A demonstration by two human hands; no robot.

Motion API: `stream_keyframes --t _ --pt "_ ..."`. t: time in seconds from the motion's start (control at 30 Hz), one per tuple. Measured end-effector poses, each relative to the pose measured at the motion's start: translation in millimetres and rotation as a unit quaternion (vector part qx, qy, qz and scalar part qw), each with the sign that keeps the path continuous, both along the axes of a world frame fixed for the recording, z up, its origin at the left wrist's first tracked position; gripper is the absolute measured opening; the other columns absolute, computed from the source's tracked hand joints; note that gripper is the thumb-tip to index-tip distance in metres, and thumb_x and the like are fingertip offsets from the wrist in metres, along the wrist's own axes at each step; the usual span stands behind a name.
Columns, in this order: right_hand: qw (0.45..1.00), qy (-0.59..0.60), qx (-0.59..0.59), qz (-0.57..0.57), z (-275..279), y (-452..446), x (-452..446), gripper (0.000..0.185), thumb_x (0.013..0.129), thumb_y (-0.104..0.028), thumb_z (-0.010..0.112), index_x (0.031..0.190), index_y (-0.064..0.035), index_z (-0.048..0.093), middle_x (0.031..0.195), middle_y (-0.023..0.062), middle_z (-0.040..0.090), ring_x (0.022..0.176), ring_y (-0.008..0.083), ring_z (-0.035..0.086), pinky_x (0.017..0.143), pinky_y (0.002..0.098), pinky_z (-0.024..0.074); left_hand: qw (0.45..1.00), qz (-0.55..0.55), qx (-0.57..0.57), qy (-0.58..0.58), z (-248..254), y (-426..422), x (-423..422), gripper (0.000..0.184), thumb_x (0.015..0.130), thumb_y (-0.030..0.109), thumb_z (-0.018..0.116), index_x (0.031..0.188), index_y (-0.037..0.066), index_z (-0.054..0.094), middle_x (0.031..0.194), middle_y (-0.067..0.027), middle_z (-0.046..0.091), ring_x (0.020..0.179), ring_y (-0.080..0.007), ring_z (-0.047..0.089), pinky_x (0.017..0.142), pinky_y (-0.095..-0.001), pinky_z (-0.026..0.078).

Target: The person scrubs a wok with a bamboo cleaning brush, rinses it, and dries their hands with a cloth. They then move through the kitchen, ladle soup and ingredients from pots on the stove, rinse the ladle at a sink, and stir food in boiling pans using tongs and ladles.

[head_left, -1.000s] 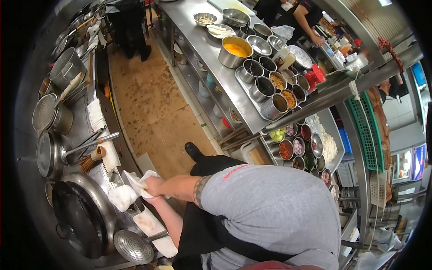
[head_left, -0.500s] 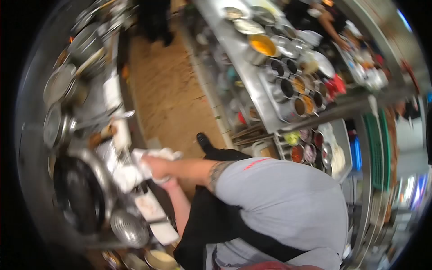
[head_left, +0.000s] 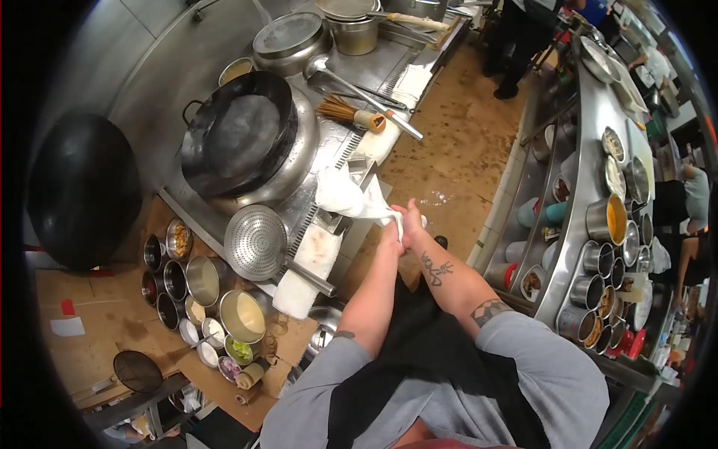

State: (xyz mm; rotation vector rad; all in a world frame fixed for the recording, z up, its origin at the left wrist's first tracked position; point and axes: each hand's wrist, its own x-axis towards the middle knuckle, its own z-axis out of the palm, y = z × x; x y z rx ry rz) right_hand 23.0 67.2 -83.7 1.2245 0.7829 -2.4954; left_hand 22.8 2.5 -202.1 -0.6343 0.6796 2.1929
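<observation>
A white cloth (head_left: 338,192) is bunched at the edge of the steel stove and stretches to my hands. My left hand (head_left: 391,238) is closed on its twisted end, with the fingers partly hidden. Against it, my right hand (head_left: 411,224) also grips the cloth, its thumb side raised. Close by on the stove edge are a bamboo brush (head_left: 348,114) and a stained folded towel (head_left: 313,251). A black wok (head_left: 250,138) rests on the burner ring beyond my left hand, and a perforated strainer (head_left: 256,243) lies in front of it.
A ladle (head_left: 363,93) sticks out over the stove's edge. Seasoning pots (head_left: 202,278) cluster at lower left. Across the wet floor (head_left: 456,120) runs a steel counter (head_left: 562,262) with pots. A person in dark trousers (head_left: 516,49) stands at the aisle's far end.
The view has swung toward the stove and sharpened. Both hands remain together on the white cloth, which now stretches out from them toward the stove edge.
</observation>
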Motion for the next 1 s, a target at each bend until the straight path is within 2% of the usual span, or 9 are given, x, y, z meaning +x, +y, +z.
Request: stream_keyframes --t 0.1,0.23,0.4,0.47,0.57,0.7,0.8,0.93,1.0 --pt "0.998 0.000 0.058 0.038 -11 -2 -3 0.070 0.099 -0.064 0.031 0.127 -0.0038 0.053 0.121 0.0185 0.062 0.108 0.0299 0.058 0.095 0.0467 0.0443 1.000 0.010 0.011 -0.019 13 -1 -8 0.046 0.106 0.032 0.024 0.142 0.012 0.044 0.136 -0.0109 0.055 0.123 -0.0264 0.054 0.103 -0.0415 0.044" --pt "0.980 0.035 0.178 0.076 -12 -13 1 0.075 0.099 -0.062 0.037 0.140 0.0006 0.047 0.136 0.0192 0.053 0.120 0.0297 0.051 0.100 0.0433 0.0416 0.999 0.026 0.009 -0.018 14 3 -8 0.049 0.105 0.040 0.029 0.143 0.013 0.043 0.138 -0.0113 0.053 0.124 -0.0268 0.054 0.102 -0.0428 0.045" --pt "0.901 0.039 0.293 0.319 13 -9 5 0.076 0.099 -0.060 0.037 0.140 0.0029 0.046 0.143 0.0236 0.047 0.127 0.0356 0.049 0.101 0.0451 0.0416 0.997 0.061 -0.040 -0.012 9 0 5 0.054 0.103 0.049 0.035 0.144 0.013 0.042 0.140 -0.0118 0.051 0.124 -0.0273 0.053 0.102 -0.0444 0.045" --pt "0.751 0.040 0.487 0.445 10 13 -21 0.063 0.102 -0.052 0.038 0.132 0.0013 0.053 0.128 0.0243 0.058 0.121 0.0411 0.052 0.099 0.0480 0.0432 0.994 0.044 0.065 -0.071 106 -14 6 0.068 0.098 0.063 0.034 0.144 0.013 0.042 0.141 -0.0105 0.050 0.127 -0.0295 0.050 0.107 -0.0486 0.040" --pt "0.566 0.048 0.748 0.342 37 24 -24 0.044 0.100 -0.039 0.042 0.115 -0.0017 0.062 0.111 0.0216 0.064 0.115 0.0420 0.055 0.100 0.0536 0.0413 0.961 0.019 0.277 0.019 151 -23 9 0.059 0.098 0.055 0.043 0.138 0.012 0.050 0.143 -0.0075 0.051 0.131 -0.0267 0.048 0.111 -0.0449 0.037" --pt "0.276 0.118 0.882 0.365 -5 14 -15 0.026 0.092 -0.023 0.051 0.104 -0.0057 0.066 0.115 0.0180 0.063 0.125 0.0375 0.050 0.107 0.0596 0.0305 0.987 0.111 0.119 -0.001 101 3 13 0.044 0.101 0.040 0.046 0.133 0.011 0.054 0.133 -0.0068 0.058 0.121 -0.0239 0.056 0.103 -0.0413 0.045" --pt "0.123 0.076 0.907 0.395 1 12 -10 0.020 0.091 -0.018 0.053 0.100 -0.0046 0.063 0.111 0.0146 0.062 0.119 0.0339 0.052 0.108 0.0594 0.0303 0.988 0.145 0.048 -0.011 87 11 -1 0.040 0.101 0.040 0.045 0.125 0.011 0.059 0.124 -0.0073 0.063 0.111 -0.0244 0.062 0.096 -0.0413 0.050" --pt "0.238 0.137 0.838 0.471 17 5 -18 0.024 0.090 -0.014 0.053 0.110 -0.0029 0.060 0.118 0.0175 0.061 0.128 0.0332 0.048 0.110 0.0537 0.0318 0.990 0.069 0.115 -0.044 86 2 -19 0.038 0.100 0.042 0.046 0.118 0.012 0.061 0.119 -0.0071 0.065 0.105 -0.0245 0.064 0.092 -0.0415 0.051" --pt "0.227 0.197 0.829 0.471 24 4 -20 0.027 0.091 -0.015 0.052 0.114 -0.0040 0.060 0.121 0.0160 0.061 0.130 0.0321 0.048 0.112 0.0494 0.0315 0.991 0.060 0.119 -0.024 85 -1 -22 0.040 0.100 0.045 0.045 0.118 0.013 0.061 0.120 -0.0067 0.065 0.106 -0.0245 0.063 0.093 -0.0418 0.051"
